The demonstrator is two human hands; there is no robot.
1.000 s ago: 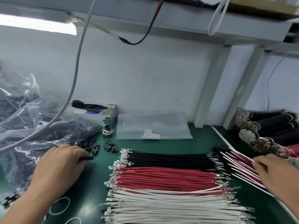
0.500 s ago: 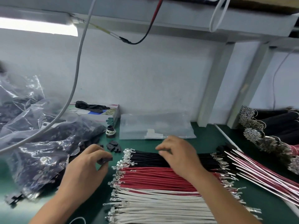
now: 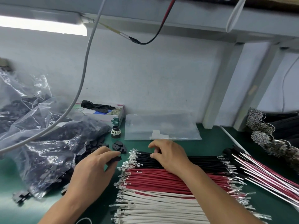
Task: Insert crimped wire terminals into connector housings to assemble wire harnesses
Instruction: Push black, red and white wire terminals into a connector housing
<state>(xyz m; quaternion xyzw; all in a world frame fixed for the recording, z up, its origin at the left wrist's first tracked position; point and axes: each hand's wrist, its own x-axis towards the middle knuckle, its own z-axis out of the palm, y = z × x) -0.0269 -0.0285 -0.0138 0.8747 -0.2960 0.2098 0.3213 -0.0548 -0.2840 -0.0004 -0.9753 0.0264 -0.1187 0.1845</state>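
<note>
My left hand (image 3: 93, 172) pinches a small black connector housing (image 3: 116, 158) between thumb and fingertips, just left of the wire rows. My right hand (image 3: 168, 155) rests on the black wires (image 3: 203, 162), fingertips curled onto their left ends near the metal terminals (image 3: 133, 156); whether it grips one wire I cannot tell. Below lie a row of red wires (image 3: 155, 180) and a row of white wires (image 3: 158, 206), all with crimped terminals at both ends. A few loose black housings (image 3: 119, 146) sit on the green mat just beyond my left hand.
Clear plastic bags of black housings (image 3: 48, 143) fill the left. An empty-looking clear bag (image 3: 161, 126) lies at the back. Finished harnesses (image 3: 262, 173) fan out at the right, beside bundled wires (image 3: 267, 136). A box (image 3: 103, 113) stands by the wall. A grey cable (image 3: 84, 75) hangs down.
My right hand came from the finished harnesses at the right across to the black wires and settled lower on their left ends. My left hand left the bag holding a housing.
</note>
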